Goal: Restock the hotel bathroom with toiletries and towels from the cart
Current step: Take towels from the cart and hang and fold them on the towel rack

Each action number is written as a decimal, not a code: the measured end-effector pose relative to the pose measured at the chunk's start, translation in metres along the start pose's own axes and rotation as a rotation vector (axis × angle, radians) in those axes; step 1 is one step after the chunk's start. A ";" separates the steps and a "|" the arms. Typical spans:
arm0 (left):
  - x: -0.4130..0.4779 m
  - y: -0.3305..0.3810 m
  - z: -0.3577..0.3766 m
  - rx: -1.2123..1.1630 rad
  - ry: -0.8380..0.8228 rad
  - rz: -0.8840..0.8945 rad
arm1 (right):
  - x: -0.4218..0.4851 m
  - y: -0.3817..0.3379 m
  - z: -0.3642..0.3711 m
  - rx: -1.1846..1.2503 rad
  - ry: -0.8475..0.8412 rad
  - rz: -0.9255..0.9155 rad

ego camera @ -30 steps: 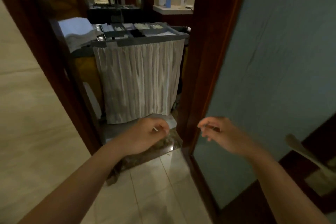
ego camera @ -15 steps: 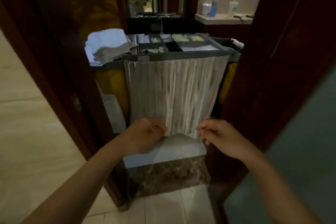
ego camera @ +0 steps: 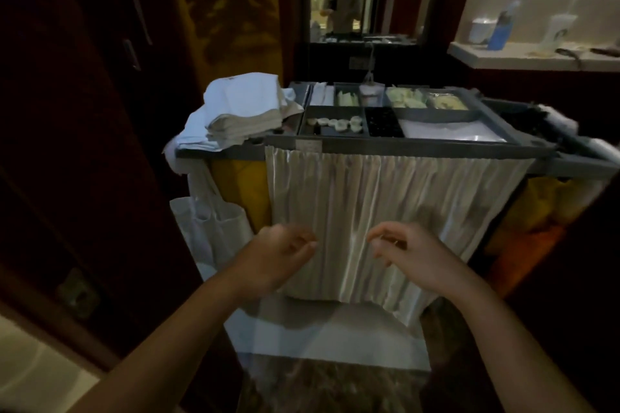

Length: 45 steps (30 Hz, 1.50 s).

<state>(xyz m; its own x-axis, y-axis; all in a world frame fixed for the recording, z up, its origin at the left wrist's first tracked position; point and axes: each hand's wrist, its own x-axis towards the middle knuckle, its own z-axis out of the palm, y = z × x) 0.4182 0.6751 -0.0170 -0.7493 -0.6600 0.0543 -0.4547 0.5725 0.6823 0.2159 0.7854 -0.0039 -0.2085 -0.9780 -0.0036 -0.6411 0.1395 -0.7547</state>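
I'm standing at the cart [ego camera: 419, 146], hands hovering in front of its curtain [ego camera: 385, 204]. Left hand [ego camera: 278, 258] and right hand [ego camera: 412, 251] are hanging loosely curled, fingers [ego camera: 303, 245] holding nothing. Towels [ego camera: 241, 111] are sitting at 11 o'clock on top, toiletries [ego camera: 335, 124] at 12. I'm planning on reaching over the rim and scooping the whole stack from below, keeping clear of the curtain.

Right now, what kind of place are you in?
Probably a hotel, near a bathroom. A housekeeping cart carries folded towels and trays of small toiletries, and a counter with bottles stands against a tiled wall behind it.
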 end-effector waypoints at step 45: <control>0.525 -0.252 -0.197 0.360 0.503 -0.493 | 0.716 0.032 -0.012 0.224 -0.280 -0.221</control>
<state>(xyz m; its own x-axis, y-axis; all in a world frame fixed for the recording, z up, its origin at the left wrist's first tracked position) 0.2345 0.0885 -0.0169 -0.1522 -0.9701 0.1888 -0.8701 0.2221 0.4399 0.0374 0.0915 -0.0228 0.1447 -0.9893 0.0192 -0.4652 -0.0851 -0.8811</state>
